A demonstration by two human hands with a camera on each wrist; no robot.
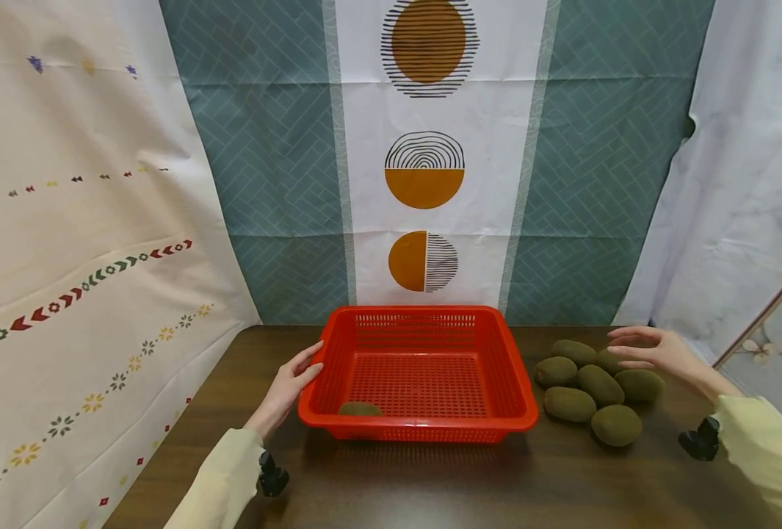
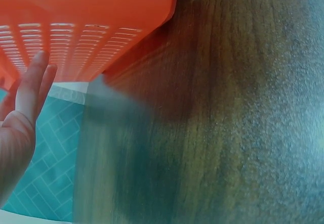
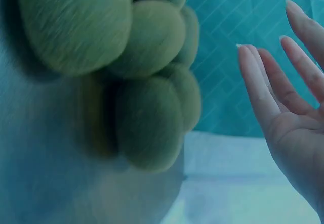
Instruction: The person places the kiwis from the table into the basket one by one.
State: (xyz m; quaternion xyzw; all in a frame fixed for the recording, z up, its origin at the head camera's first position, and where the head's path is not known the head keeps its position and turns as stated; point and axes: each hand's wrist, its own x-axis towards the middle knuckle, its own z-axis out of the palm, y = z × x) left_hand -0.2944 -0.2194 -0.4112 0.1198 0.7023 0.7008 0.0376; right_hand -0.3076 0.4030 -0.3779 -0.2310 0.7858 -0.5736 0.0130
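Observation:
A red plastic basket (image 1: 417, 423) with slotted walls sits on the table, and one brown kiwifruit (image 1: 360, 408) lies in its near left corner. My left hand (image 1: 288, 386) touches the basket's left side. In the left wrist view, its fingers (image 2: 31, 90) extend nearly straight against the slotted outer wall. To the right of the basket is a cluster of several kiwifruits (image 1: 600, 384). My right hand (image 1: 658, 355) hovers over the back right of that cluster, partly hiding a fruit. In the right wrist view, its fingers (image 3: 250, 77) are spread and hold nothing, apart from the kiwifruits.
The dark wooden table (image 1: 424, 485) ends at a teal and white patterned curtain (image 1: 430, 220) behind the basket. A cream embroidered cloth (image 1: 100, 294) hangs along the left, and a white marbled cloth (image 1: 747, 220) hangs on the right.

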